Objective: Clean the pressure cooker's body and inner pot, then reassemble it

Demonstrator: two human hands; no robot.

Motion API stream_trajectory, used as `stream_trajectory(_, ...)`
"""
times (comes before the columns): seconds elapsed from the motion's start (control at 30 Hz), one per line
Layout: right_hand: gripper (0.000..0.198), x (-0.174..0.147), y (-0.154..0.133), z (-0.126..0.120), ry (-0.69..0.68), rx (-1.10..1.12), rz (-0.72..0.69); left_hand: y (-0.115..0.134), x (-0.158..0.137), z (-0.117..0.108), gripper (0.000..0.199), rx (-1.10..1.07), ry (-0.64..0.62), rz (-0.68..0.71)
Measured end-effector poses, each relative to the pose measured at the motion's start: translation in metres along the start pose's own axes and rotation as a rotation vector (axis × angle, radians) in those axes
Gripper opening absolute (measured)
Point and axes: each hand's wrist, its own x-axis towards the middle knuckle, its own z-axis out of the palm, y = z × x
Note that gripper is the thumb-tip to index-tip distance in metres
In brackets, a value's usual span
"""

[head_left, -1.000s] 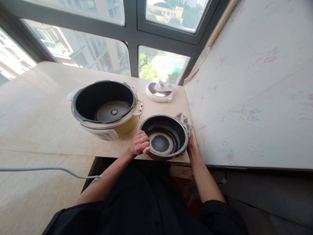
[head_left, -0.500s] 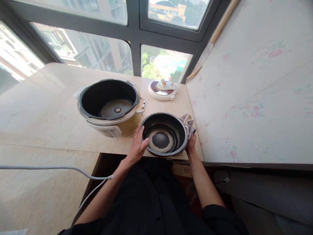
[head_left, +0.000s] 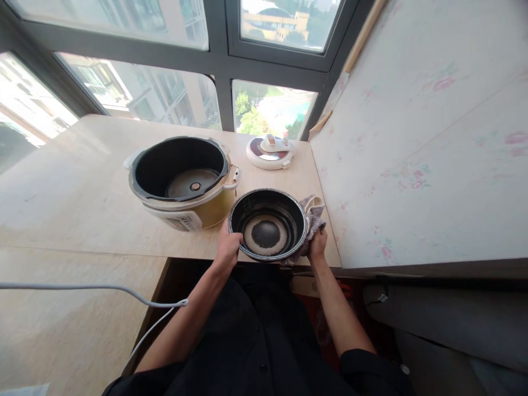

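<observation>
A black inner pot [head_left: 266, 234] with a worn, pale ring on its bottom is at the counter's front edge, its mouth facing up toward me. My left hand [head_left: 229, 245] grips its left rim, thumb over the edge and fingers hidden behind the wall. On the other side, my right hand [head_left: 317, 243] clutches a grey-brown cloth [head_left: 314, 217] bunched against the pot's right wall. The pressure cooker body [head_left: 212, 212] stands to the left with its cavity uncovered; a metal plate with a small central knob shows at its bottom.
Near the window lies the white and dark red cooker lid [head_left: 268, 152]. A flowered wall panel [head_left: 404, 165] bounds the counter [head_left: 82, 192] on the right. A grey cord [head_left: 103, 286] runs across at lower left, over a gap in front of the counter.
My left hand, formerly flat against the pot's side with fingers spread, has closed around its rim. The pot has shifted slightly left, and the view has moved a little.
</observation>
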Motion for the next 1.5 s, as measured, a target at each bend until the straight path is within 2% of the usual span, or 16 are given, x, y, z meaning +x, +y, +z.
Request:
stream_trajectory(0.13,0.040,0.008,-0.004,0.002,-0.116,0.020,0.092,0.012,0.015,-0.006,0.055,-0.023,-0.079,-0.037)
stream_trajectory(0.3,0.048,0.037,-0.010,0.012,-0.232,0.006,0.172,0.027,0.030,-0.005,0.049,-0.006,-0.161,-0.062)
stream_trajectory(0.43,0.051,0.057,-0.021,0.013,-0.340,-0.039,0.199,0.034,0.042,-0.004,0.049,0.019,-0.187,-0.080)
stream_trajectory(0.53,0.050,0.059,-0.030,0.004,-0.385,-0.058,0.176,0.037,0.049,-0.006,0.055,0.026,-0.185,-0.099)
stream_trajectory(0.63,0.053,0.052,-0.040,-0.014,-0.351,-0.044,0.135,0.039,0.051,-0.008,0.067,0.034,-0.173,-0.113)
stream_trajectory(0.8,0.059,0.034,-0.064,-0.058,-0.168,-0.152,0.130,0.040,0.051,-0.009,0.081,0.038,-0.196,-0.124)
stream_trajectory(0.93,0.062,0.022,-0.090,-0.091,-0.142,-0.276,0.122,0.039,0.054,-0.009,0.085,0.050,-0.202,-0.126)
stream_trajectory(1.03,0.061,0.018,-0.103,-0.100,-0.128,-0.295,0.113,0.038,0.056,-0.008,0.085,0.054,-0.216,-0.127)
stream_trajectory(1.17,0.054,0.019,-0.097,-0.091,-0.128,-0.260,0.129,0.036,0.056,-0.004,0.080,0.066,-0.209,-0.106)
stream_trajectory(1.3,0.049,0.011,-0.070,-0.065,-0.106,-0.190,0.249,0.034,0.058,0.005,0.069,0.099,-0.154,-0.032)
stream_trajectory(1.4,0.047,-0.007,-0.048,-0.044,-0.077,-0.072,0.345,0.033,0.059,0.007,0.051,0.201,-0.114,-0.003)
stream_trajectory(1.47,0.048,-0.022,-0.035,-0.034,-0.029,0.027,0.403,0.034,0.051,0.004,0.042,0.315,-0.092,0.091)
stream_trajectory(1.5,0.048,-0.028,-0.030,-0.030,0.009,0.070,0.419,0.034,0.043,0.001,0.041,0.382,-0.072,0.182)
